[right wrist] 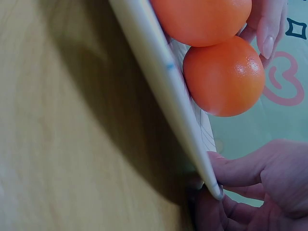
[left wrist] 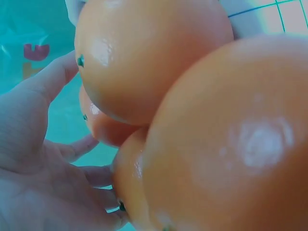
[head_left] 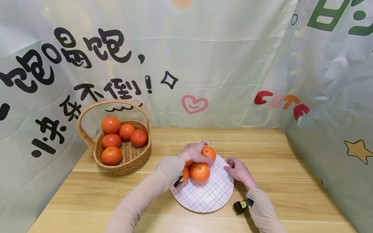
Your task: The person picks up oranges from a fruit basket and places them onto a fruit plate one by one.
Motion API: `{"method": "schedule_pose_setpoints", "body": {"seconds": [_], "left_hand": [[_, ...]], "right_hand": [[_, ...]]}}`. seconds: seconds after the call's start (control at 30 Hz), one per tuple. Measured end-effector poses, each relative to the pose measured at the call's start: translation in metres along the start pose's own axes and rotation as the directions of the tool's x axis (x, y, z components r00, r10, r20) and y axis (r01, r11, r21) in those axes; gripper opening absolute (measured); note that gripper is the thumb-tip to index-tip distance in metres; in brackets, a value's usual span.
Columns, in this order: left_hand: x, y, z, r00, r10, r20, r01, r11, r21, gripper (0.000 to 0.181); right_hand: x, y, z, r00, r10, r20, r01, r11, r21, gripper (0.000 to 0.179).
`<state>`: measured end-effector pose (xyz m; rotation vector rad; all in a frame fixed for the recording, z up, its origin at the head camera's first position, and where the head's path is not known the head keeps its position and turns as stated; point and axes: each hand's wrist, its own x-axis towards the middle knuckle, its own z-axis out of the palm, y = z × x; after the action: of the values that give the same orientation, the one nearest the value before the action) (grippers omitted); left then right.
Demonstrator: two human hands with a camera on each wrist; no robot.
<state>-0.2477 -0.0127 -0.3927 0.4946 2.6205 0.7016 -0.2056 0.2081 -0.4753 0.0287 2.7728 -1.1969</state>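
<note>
My left hand (head_left: 193,152) reaches over several oranges (head_left: 200,173) grouped on the left and far part of a round plate (head_left: 208,197) with a checked pattern. Its thumb and fingers curl about the far orange (head_left: 209,153). In the left wrist view the thumb lies against one orange (left wrist: 154,57) and fingertips meet a lower orange (left wrist: 130,183). At the plate's right side, my right hand (head_left: 239,170) pinches the rim (right wrist: 180,110), thumb on top and fingers beneath. That rim stands above the table, with a shadow under it.
A wicker basket (head_left: 132,164) with a tall handle stands at the back left, holding several oranges (head_left: 111,156). The wooden table (head_left: 262,142) meets printed cloth walls (head_left: 227,64) at the back and sides. Each wrist wears a small black camera (head_left: 240,206).
</note>
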Motion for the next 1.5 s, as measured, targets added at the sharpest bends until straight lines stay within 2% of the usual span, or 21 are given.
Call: {"method": "schedule_pose_setpoints", "body": {"seconds": [0.37,0.6,0.87,1.17,1.33,1.5], "left_hand": [[-0.007,0.002,-0.002,0.998,0.058,-0.007,-0.058,0.997,0.051,0.080],[-0.018,-0.001,-0.003,0.997,0.070,-0.024,-0.070,0.997,-0.012,0.082],[-0.033,-0.005,-0.010,0.991,0.119,-0.059,-0.122,0.991,-0.047,0.085],[-0.049,-0.009,-0.013,0.989,0.105,-0.100,-0.112,0.992,-0.064,0.081],[-0.057,-0.017,-0.019,0.983,0.123,-0.137,-0.132,0.989,-0.061,0.081],[-0.068,-0.037,-0.027,0.971,0.110,-0.212,-0.126,0.990,-0.063,0.080]], "right_hand": [[0.001,0.000,0.000,1.000,0.009,0.005,-0.009,1.000,-0.001,0.030],[0.002,0.001,0.001,1.000,0.024,0.006,-0.024,1.000,0.001,0.030],[0.001,0.001,0.001,1.000,0.011,-0.001,-0.011,1.000,0.003,0.030],[0.001,0.003,0.001,1.000,-0.005,-0.005,0.005,1.000,-0.001,0.028],[0.002,0.004,0.001,1.000,0.014,0.001,-0.014,1.000,0.008,0.029],[0.002,0.004,0.001,1.000,0.013,0.003,-0.013,1.000,0.007,0.029]]}}
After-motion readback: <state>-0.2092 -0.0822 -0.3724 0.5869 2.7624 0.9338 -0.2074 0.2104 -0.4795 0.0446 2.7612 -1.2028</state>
